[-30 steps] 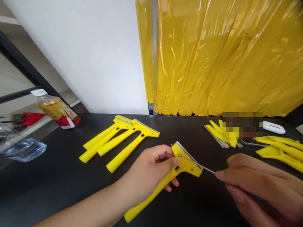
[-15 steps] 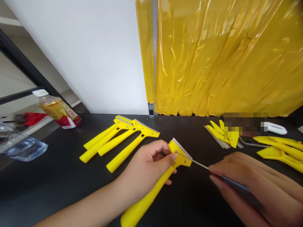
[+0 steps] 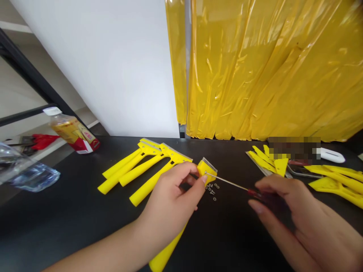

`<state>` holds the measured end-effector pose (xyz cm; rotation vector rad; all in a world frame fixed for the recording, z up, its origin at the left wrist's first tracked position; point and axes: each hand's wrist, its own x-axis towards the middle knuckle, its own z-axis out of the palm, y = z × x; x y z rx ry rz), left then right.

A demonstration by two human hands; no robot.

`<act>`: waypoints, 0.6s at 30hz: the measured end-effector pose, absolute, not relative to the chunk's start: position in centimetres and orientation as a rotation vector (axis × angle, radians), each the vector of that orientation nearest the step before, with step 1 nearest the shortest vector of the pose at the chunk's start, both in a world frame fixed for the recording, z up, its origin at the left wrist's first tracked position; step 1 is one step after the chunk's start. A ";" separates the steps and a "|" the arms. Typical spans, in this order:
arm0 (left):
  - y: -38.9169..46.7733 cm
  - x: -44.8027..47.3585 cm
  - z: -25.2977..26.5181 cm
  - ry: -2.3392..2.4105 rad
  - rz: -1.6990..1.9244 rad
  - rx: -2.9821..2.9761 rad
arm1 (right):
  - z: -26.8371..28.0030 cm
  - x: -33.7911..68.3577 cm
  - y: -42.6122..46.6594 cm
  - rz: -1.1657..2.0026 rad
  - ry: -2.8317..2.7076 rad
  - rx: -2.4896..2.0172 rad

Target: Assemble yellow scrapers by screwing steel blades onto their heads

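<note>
My left hand (image 3: 176, 196) grips a yellow scraper (image 3: 167, 251) close to its head, where a metal blade edge shows at the top. Its long handle slopes down towards me, partly hidden behind the hand and wrist. In my right hand (image 3: 300, 215) is a screwdriver (image 3: 231, 183) with a thin metal shaft and a dark red handle. The tip meets a screw on the scraper head beside my left thumb. Small screws and nuts (image 3: 212, 192) lie on the black table just below the head.
Several yellow scrapers (image 3: 147, 162) with blades lie to the left. At the right are yellow scraper parts (image 3: 337, 181), flat yellow pieces (image 3: 265, 160) and a white object (image 3: 331, 155). A drink bottle (image 3: 72, 130) and a clear bottle (image 3: 36, 175) are at the left; yellow film (image 3: 255, 75) hangs behind.
The scraper head has turned and tilted in my left hand, uncovering the small screws and nuts behind it. My right hand has opened its grip slightly around the screwdriver handle.
</note>
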<state>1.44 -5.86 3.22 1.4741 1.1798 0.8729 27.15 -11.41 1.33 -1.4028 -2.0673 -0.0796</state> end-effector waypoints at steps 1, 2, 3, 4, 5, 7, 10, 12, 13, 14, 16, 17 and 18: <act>-5.8 1.4 3.3 1.186 0.877 1.479 | 1.2 27.1 -11.3 -0.057 -2.098 -1.403; -5.8 1.4 3.3 1.190 0.881 1.485 | 1.0 27.0 -11.2 -0.033 -2.130 -1.399; -5.7 1.4 3.4 1.192 0.884 1.490 | 0.9 26.9 -11.2 -0.021 -2.145 -1.391; -5.6 1.4 3.4 1.191 0.885 1.494 | 0.8 26.9 -11.1 -0.016 -2.140 -1.388; -5.6 1.3 3.4 1.190 0.888 1.496 | 0.7 26.9 -11.0 -0.014 -2.115 -1.387; -5.4 1.3 3.5 1.190 0.897 1.504 | 0.7 26.8 -10.8 0.017 -2.084 -1.374; -5.3 1.3 3.3 1.198 0.913 1.543 | 0.8 26.6 -10.5 0.048 -2.106 -1.362; -5.3 1.3 3.2 1.207 0.925 1.574 | 0.7 26.5 -10.4 0.009 -2.058 -1.384; -5.3 1.3 3.2 1.210 0.933 1.586 | 0.7 26.5 -10.4 0.013 -2.049 -1.386; -5.3 1.3 3.1 1.213 0.939 1.592 | 0.7 26.5 -10.4 0.036 -2.060 -1.377; -5.2 1.3 3.1 1.218 0.943 1.596 | 0.6 26.5 -10.4 0.096 -2.133 -1.363; -5.2 1.3 3.1 1.220 0.940 1.599 | 0.6 26.5 -10.3 0.093 -2.145 -1.374; -5.2 1.3 3.0 1.225 0.936 1.602 | 0.5 26.5 -10.3 0.061 -2.120 -1.399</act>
